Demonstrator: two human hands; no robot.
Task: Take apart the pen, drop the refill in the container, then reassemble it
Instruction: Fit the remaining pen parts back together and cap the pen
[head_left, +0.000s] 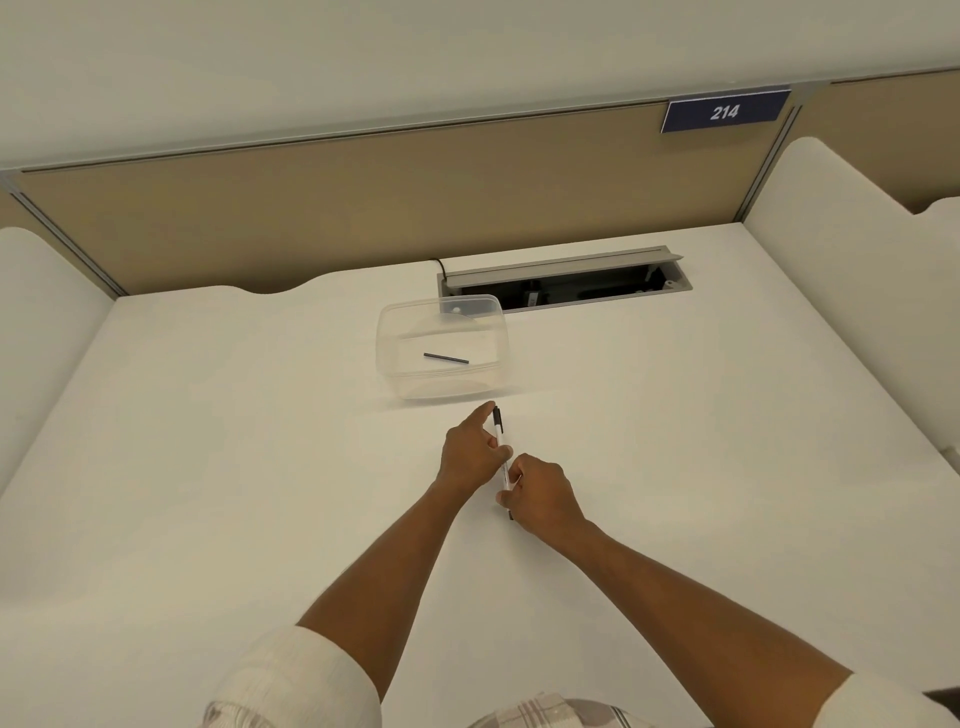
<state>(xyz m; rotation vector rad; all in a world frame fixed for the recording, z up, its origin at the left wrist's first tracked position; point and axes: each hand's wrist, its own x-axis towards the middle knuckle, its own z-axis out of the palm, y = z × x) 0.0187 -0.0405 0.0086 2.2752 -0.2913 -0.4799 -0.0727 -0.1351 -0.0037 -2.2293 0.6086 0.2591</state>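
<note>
The pen (502, 451) is in both hands, just on the near side of the container (441, 345), its long axis running toward that container and its black-clipped end closest to it. We see the left hand (470, 457) wrapped around the upper barrel, index finger stretched out along it toward the container, thumb pressing the clear body. The right hand (540, 496) sits touching the left one, a little further from the container, its fingers curled round the lower end of the pen, where a dark tip pokes out beneath the knuckles. So both hands are together, clamped on the one pen, held just over the white desk (208, 467).

Inside the container we spot the refill (445, 358), a thin dark stick lying flat on the clear floor, slightly slanted. The container itself is a transparent rounded tub with no lid on it. Directly behind the container, touching its far corner from our angle, lies the open cable tray (566, 283), grey flap raised. Well beyond the container and to the right, a blue sign (724, 110) on the beige partition (311, 208) reads 214.
</note>
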